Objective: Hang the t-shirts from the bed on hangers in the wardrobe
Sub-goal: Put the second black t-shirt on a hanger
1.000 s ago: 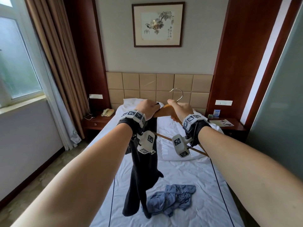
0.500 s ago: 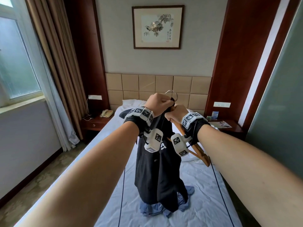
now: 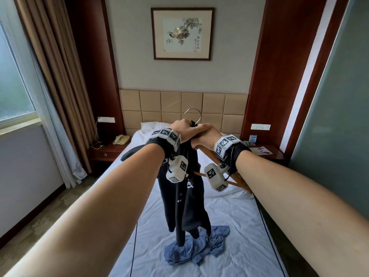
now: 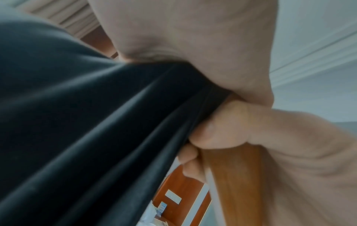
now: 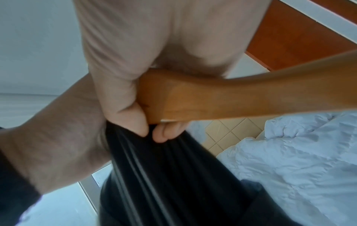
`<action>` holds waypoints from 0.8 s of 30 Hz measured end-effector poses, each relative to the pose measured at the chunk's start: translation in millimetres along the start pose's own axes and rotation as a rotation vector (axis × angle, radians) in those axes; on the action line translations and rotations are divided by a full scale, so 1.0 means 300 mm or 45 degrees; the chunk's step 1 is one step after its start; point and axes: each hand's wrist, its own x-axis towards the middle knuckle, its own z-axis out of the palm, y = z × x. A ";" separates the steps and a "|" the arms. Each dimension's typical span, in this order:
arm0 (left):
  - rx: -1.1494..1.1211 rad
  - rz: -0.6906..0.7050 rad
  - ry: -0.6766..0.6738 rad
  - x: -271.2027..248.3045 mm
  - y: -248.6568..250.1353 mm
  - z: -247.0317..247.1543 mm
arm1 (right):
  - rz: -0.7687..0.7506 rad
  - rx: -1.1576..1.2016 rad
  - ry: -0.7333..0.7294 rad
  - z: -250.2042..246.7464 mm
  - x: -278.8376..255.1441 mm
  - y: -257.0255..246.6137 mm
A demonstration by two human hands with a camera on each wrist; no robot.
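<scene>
T-shirt: black cotton t-shirt with white lettering hangs bunched below both fists, above the bed.
Left hand: left hand curls round the shirt's gathered neck.
Right hand: right hand, touching the left, clasps the brown wooden hanger with metal hook.
Beneath: crumpled blue t-shirt lies on the white-sheeted bed.

Black t-shirt bunched narrower; hanger hook reappeared above hands.

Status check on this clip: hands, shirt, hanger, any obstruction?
Left hand grips black t-shirt; right hand grips wooden hanger. Shirt half on. Blue t-shirt on bed. Nothing blocking.
</scene>
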 end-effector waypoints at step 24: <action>0.104 -0.170 0.193 -0.071 -0.071 -0.079 | 0.118 -0.368 -0.069 0.031 0.092 0.089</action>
